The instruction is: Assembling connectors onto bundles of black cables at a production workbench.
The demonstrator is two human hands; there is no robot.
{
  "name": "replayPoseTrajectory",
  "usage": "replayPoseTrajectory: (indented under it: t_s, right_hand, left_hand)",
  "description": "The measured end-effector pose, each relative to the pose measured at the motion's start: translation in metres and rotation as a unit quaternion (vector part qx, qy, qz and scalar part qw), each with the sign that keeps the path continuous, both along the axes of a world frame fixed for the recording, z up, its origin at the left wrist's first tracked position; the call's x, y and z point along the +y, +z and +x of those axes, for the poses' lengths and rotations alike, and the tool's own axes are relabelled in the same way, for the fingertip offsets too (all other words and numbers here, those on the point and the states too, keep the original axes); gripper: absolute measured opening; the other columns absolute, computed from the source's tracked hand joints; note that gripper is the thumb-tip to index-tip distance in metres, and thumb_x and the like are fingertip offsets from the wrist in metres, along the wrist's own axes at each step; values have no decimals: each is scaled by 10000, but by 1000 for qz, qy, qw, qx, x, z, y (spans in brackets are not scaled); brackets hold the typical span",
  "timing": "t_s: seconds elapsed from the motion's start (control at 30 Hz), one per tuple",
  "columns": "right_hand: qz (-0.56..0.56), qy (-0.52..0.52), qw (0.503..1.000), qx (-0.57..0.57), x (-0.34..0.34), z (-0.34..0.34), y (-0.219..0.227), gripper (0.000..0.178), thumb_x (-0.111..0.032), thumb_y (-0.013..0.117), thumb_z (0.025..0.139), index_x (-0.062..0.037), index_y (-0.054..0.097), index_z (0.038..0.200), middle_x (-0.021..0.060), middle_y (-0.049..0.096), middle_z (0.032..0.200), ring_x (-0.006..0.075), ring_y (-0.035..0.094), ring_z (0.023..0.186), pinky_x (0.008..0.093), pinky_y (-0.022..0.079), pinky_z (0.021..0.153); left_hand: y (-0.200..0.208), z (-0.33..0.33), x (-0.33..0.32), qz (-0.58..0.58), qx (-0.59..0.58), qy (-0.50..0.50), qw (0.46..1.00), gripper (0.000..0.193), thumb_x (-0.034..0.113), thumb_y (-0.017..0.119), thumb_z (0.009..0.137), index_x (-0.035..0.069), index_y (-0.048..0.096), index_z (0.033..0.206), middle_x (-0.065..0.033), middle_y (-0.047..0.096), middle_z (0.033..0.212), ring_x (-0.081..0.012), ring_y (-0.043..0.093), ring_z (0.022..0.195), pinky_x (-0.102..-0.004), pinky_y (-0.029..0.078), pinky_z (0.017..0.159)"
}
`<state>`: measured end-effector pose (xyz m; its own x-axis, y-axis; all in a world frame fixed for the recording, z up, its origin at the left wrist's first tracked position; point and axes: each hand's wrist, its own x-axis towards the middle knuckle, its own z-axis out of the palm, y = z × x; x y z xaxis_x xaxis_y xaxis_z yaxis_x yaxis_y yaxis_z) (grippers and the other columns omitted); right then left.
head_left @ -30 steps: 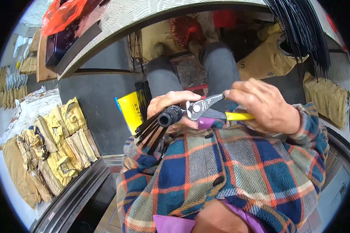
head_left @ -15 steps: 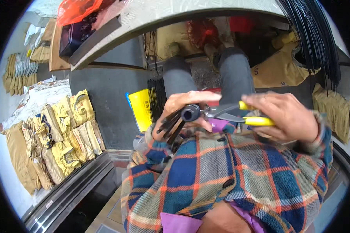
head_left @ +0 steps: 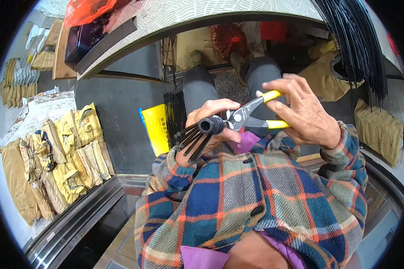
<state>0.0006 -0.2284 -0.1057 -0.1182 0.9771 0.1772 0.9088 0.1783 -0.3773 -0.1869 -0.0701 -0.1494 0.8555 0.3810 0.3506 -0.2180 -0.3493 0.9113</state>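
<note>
In my left hand (head_left: 217, 106), fingers wrapped round it, is a black tubular part (head_left: 207, 126) with a round open end facing up. Several thin black rods (head_left: 197, 144) fan out from it toward the lower left. My right hand (head_left: 306, 114) holds pliers (head_left: 255, 104) with yellow-sleeved handles spread apart. The pliers' jaws reach the black part between my left thumb and fingers; the exact contact point is hidden. Both hands are held in front of my body, above my lap.
A patterned worktop (head_left: 202, 12) curves across the far side. A bundle of long black rods (head_left: 366, 54) hangs over its right end. Folded tan sacks (head_left: 54, 168) lie at left, a yellow bag (head_left: 155, 127) nearer. A dark box (head_left: 86, 42) of small parts sits at far left.
The pliers' handles are spread wider and tilted further up. My right hand has moved away from my body, its fingers looser on the handles. My left hand still grips the black part.
</note>
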Motion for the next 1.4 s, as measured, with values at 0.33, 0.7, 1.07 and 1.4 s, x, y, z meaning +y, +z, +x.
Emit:
replayPoseTrajectory:
  t_s: [0.33, 0.7, 1.07, 1.4]
  right_hand:
    - [25, -23, 988, -148, 22, 2, 17, 444, -64, 583, 582, -53, 544, 1024, 134, 411, 1240, 319, 399, 1196, 619, 123, 1039]
    - [97, -86, 989, 65, 31, -26, -42, 364, -206, 724, 591, -66, 598, 902, 117, 521, 912, 275, 563, 750, 357, 460, 630]
    - [123, -77, 973, 177, 36, -24, -52, 200, -42, 582, 655, -24, 592, 853, 147, 580, 972, 254, 603, 813, 362, 478, 671]
    - [347, -117, 817, -446, 71, -6, -27, 406, -351, 526, 789, -383, 508, 1194, -175, 361, 1312, 45, 326, 1238, 485, 6, 1103]
  left_hand:
    - [6, 0, -3, -197, 48, 49, 978, 622, 404, 766, 631, 4, 541, 1052, -55, 528, 1020, -112, 509, 861, -241, 414, 764]
    - [2, -3, 0, -156, 30, 95, 983, 652, 410, 742, 686, 5, 485, 1128, -22, 498, 900, -83, 473, 777, -211, 393, 697]
    - [1, -2, 11, -136, -13, 85, 987, 805, -11, 716, 683, 45, 209, 1305, -20, 450, 778, -95, 485, 686, -234, 441, 623]
    - [20, -21, 24, -101, 125, 1, 987, 869, 8, 569, 801, 59, -80, 1377, -159, 616, 936, -183, 612, 825, -317, 477, 778]
